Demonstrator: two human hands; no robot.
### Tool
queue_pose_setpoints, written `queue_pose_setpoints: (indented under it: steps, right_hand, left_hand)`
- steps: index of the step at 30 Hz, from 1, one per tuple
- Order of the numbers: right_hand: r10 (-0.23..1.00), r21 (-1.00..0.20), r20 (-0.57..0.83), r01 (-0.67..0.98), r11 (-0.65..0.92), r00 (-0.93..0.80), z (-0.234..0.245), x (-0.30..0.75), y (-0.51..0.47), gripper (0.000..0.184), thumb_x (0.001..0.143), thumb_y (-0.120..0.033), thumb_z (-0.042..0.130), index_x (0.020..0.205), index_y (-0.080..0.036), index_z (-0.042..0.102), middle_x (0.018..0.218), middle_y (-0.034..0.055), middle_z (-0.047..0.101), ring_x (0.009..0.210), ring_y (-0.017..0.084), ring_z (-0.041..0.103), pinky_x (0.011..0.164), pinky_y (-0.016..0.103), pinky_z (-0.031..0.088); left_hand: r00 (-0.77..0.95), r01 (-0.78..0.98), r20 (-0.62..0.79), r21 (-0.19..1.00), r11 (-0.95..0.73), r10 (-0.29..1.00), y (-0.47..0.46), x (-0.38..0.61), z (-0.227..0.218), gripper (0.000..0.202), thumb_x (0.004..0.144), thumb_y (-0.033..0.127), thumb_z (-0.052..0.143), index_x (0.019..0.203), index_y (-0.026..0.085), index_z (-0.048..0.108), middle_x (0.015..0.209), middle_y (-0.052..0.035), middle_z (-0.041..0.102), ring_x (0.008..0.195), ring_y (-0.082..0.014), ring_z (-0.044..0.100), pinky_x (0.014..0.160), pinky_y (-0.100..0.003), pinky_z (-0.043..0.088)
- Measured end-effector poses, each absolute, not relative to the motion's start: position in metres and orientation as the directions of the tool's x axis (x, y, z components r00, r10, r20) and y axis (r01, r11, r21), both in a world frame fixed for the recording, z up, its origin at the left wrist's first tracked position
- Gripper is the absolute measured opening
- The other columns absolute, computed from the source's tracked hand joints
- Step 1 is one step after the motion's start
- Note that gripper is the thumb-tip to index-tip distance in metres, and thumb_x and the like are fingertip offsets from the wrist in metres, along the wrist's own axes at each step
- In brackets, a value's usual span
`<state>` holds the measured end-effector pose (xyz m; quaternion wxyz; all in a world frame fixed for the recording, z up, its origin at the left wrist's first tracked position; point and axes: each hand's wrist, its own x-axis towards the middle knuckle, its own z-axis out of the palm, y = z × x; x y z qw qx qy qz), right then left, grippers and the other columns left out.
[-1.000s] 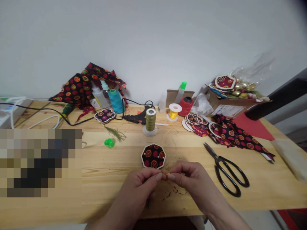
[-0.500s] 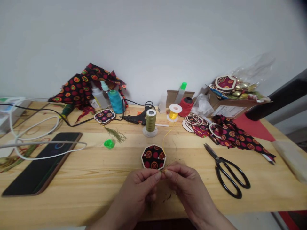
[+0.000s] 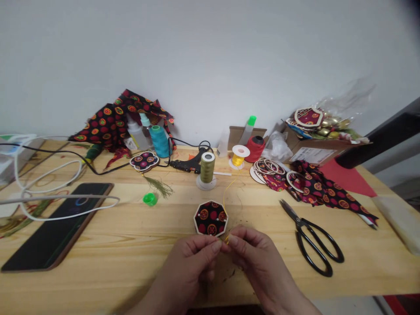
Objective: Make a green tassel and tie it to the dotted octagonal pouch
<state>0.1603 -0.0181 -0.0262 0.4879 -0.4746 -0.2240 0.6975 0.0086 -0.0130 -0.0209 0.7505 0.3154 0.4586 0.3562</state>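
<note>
My left hand (image 3: pixel 193 264) and my right hand (image 3: pixel 254 258) meet fingertip to fingertip near the front edge of the wooden table (image 3: pixel 131 245). Both pinch the end of a thin yellow thread (image 3: pixel 225 199), which runs up to a small yellow spool (image 3: pixel 239 156). What else sits between the fingertips is too small to tell. Just beyond my fingers lies an octagonal piece (image 3: pixel 210 217) covered in black cloth with red dots. An olive thread spool (image 3: pixel 206 170) stands behind it.
Black scissors (image 3: pixel 311 240) lie to the right. A phone (image 3: pixel 57 229) with white cables over it lies left. A green cap (image 3: pixel 150 199), a black glue gun (image 3: pixel 188 164), a teal spool (image 3: pixel 159 141), a red spool (image 3: pixel 255 146), patterned fabric (image 3: pixel 323 188) and a cardboard box (image 3: pixel 315 148) crowd the back.
My hands stay pinched together at the thread and have shifted slightly. The view has tilted a little, so the table's things sit lower in the frame.
</note>
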Motion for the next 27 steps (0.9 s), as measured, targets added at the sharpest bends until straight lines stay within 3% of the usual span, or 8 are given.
queue_pose_setpoints:
  steps: [4,11,19,23,27]
  right_hand:
    - [0.890,-0.810,-0.438,-0.376,-0.450,-0.123,-0.024,0.169,-0.014,0.029,0.063,-0.035,0.082,0.087,-0.020,0.076,0.065,0.0008,0.069,0.056,0.010,0.056,0.055,0.022,0.039]
    - [0.939,-0.929,-0.254,-0.211,-0.304,-0.232,-0.012,0.178,-0.008,0.001,0.068,-0.020,0.077,0.069,-0.019,0.076,0.067,-0.0001,0.069,0.066,0.012,0.063,0.066,0.023,0.046]
    - [0.942,-0.894,-0.285,-0.306,-0.328,-0.177,-0.017,0.170,-0.012,0.013,0.070,-0.027,0.077,0.064,-0.018,0.071,0.058,-0.0018,0.065,0.058,0.011,0.055,0.062,0.024,0.042]
    - [0.924,-0.862,-0.343,-0.335,-0.381,-0.167,-0.019,0.172,-0.013,0.021,0.062,-0.029,0.083,0.080,-0.020,0.077,0.067,0.0010,0.071,0.063,0.012,0.058,0.064,0.025,0.041]
    - [0.881,-0.786,-0.403,-0.401,-0.471,-0.247,-0.022,0.172,-0.013,0.028,0.054,-0.030,0.086,0.077,-0.018,0.079,0.063,0.0014,0.070,0.059,0.011,0.054,0.058,0.023,0.036]
  left_hand:
    - [0.316,-0.232,-0.474,0.801,0.552,0.822,-0.012,0.008,-0.020,0.026,0.073,0.040,0.072,0.072,0.014,0.076,0.045,0.0076,0.039,0.046,-0.0077,0.027,0.046,-0.022,0.020]
    - [0.359,-0.136,-0.468,0.830,0.541,0.808,-0.013,0.007,-0.021,0.024,0.077,0.038,0.069,0.073,0.016,0.076,0.046,0.0063,0.044,0.046,-0.0081,0.032,0.047,-0.022,0.024]
    - [0.390,-0.229,-0.475,0.780,0.583,0.789,-0.013,0.009,-0.017,0.022,0.077,0.036,0.070,0.072,0.015,0.076,0.046,0.0062,0.042,0.046,-0.0074,0.030,0.047,-0.022,0.022]
    - [0.410,-0.324,-0.480,0.718,0.616,0.776,-0.012,0.010,-0.013,0.022,0.073,0.035,0.074,0.069,0.013,0.075,0.047,0.0071,0.038,0.046,-0.0068,0.024,0.045,-0.022,0.019]
    - [0.451,-0.362,-0.488,0.665,0.653,0.747,-0.012,0.010,-0.012,0.022,0.071,0.034,0.076,0.066,0.013,0.073,0.047,0.0076,0.035,0.046,-0.0064,0.021,0.045,-0.021,0.018]
